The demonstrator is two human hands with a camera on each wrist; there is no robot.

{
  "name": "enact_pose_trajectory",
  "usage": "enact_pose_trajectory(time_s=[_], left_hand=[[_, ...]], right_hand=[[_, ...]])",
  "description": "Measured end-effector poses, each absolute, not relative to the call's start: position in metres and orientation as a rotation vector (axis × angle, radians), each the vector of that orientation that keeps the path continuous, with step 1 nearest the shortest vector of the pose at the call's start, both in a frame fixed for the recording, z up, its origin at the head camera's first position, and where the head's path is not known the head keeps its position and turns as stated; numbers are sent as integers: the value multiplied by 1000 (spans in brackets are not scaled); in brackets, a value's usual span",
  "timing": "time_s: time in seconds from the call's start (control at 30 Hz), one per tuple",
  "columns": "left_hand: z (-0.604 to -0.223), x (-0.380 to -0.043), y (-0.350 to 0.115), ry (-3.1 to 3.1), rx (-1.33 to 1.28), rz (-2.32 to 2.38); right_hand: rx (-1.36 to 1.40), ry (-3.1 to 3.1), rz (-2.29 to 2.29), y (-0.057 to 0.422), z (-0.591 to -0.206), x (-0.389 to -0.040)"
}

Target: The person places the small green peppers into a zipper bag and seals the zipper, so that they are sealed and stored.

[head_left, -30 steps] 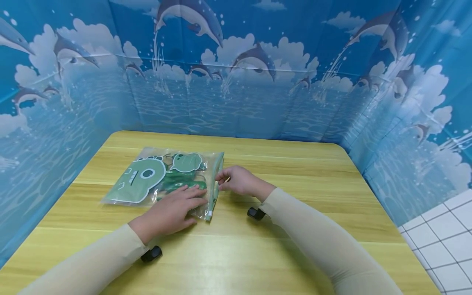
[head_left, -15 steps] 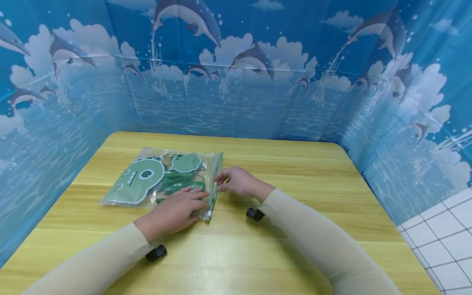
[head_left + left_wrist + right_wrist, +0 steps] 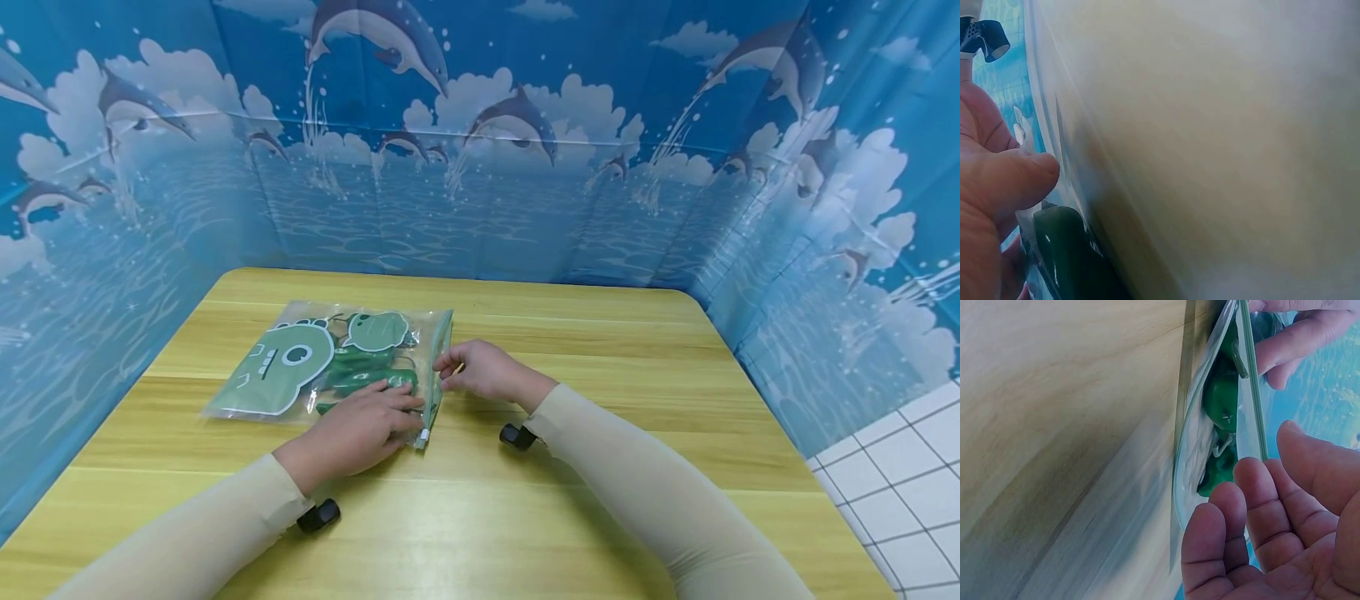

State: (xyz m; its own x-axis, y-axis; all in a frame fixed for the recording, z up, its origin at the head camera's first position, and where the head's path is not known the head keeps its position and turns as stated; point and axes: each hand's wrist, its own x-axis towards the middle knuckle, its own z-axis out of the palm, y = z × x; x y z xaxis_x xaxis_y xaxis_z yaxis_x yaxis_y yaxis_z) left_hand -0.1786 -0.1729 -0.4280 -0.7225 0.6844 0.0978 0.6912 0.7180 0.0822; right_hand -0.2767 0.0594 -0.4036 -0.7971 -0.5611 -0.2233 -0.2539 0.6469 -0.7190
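Observation:
A clear plastic zip bag (image 3: 296,367) with a green one-eyed monster print lies on the table's left half. Inside it are several glossy green peppers (image 3: 1219,400) with curved stems. My left hand (image 3: 360,429) rests on the bag beside its mouth, fingers spread over a pepper. The left thumb (image 3: 1032,178) touches the plastic near the edge. At the mouth's right side is my right hand (image 3: 483,368), its fingers loosely bent against the zip strip (image 3: 1254,381). In the right wrist view the mouth gapes, and the right thumb stands apart from the fingers. Whether those fingertips reach inside is unclear.
A white zip slider (image 3: 424,435) sits at the near end of the mouth. The yellow wooden table (image 3: 600,367) extends right and toward me. A blue dolphin-print curtain (image 3: 480,208) encloses the back and sides, with white tiles (image 3: 900,475) at the right.
My left hand has slid slightly right and its fingers have drawn in a little on the bag. The right hand and the bag look almost unmoved.

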Motion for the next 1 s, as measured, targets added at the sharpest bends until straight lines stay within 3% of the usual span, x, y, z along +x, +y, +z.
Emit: enact_pose_trajectory(time_s=[1.0], left_hand=[[-420, -178, -180, -2634, -1019, -406]], right_hand=[[-686, 2449, -1081, 65, -384, -268]])
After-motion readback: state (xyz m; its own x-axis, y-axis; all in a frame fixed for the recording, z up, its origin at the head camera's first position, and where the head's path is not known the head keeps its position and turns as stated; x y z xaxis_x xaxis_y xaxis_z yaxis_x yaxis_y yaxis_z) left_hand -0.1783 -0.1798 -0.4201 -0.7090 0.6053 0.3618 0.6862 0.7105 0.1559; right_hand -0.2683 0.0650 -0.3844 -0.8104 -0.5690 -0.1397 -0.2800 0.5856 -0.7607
